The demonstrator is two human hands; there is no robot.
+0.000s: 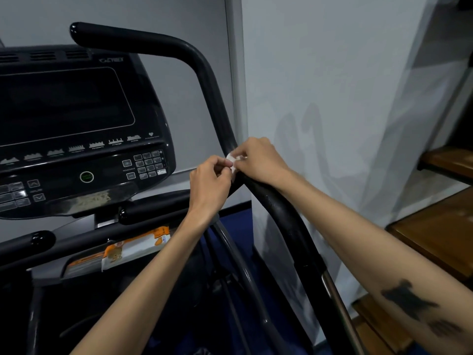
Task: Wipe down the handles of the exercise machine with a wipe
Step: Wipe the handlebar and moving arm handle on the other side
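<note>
We see a small white wipe [232, 160] bunched against the black curved handle [279, 201] of the exercise machine, at the bend where the bar turns from its upright run toward us. Both hands meet on it: the left hand [210, 183] pinches the wipe's near edge w/ thumb and forefinger curled, other fingers tucked; the right hand [258, 160] pinches the far edge from the opposite side, its wrist and forearm lying along the handle's lower stretch. Only a scrap of wipe shows btwn the fingertips; the rest is hidden, so we cannot tell how far it wraps round the bar. Above the grip the handle rises and bends left to a rounded end cap. Left of the grip sits the dark console [76, 119] w/ blank screen, keypad [148, 163] and a green-ringed button [86, 177]. Below and left of the grip, an orange-and-white wipe pack [133, 248] lies in the machine's tray. Right of the grip: grey wall [332, 85], then wooden steps [430, 237].
</note>
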